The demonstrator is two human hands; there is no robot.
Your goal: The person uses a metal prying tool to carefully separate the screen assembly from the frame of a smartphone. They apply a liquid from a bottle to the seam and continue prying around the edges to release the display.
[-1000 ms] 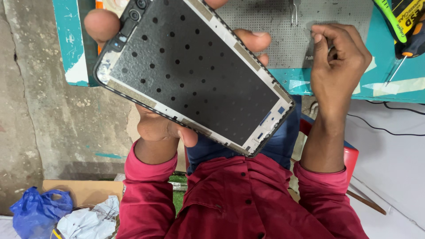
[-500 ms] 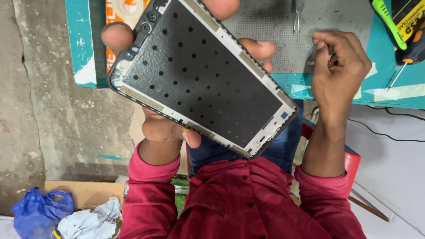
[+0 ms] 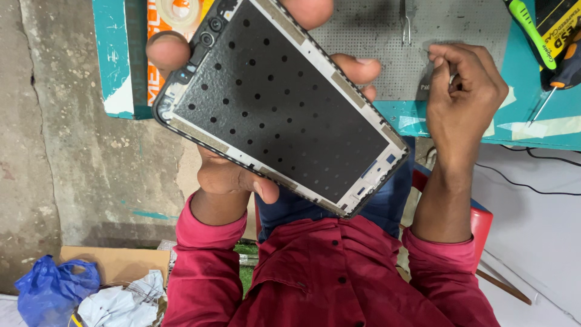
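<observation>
My left hand holds a black phone frame up in front of me, its inner side dotted with small holes and its camera openings at the upper left. Fingertips wrap its edges. My right hand rests on the grey perforated work mat with its fingers curled together; I cannot tell whether something small is pinched in them. Metal tweezers lie on the mat just left of that hand.
A teal table carries the mat, a tape roll on an orange packet, and a green-handled screwdriver at the far right. Below left, a cardboard box holds a blue bag. A red stool sits under me.
The phone frame has shifted slightly right and down in view with my left hand. My right hand stays curled on the mat.
</observation>
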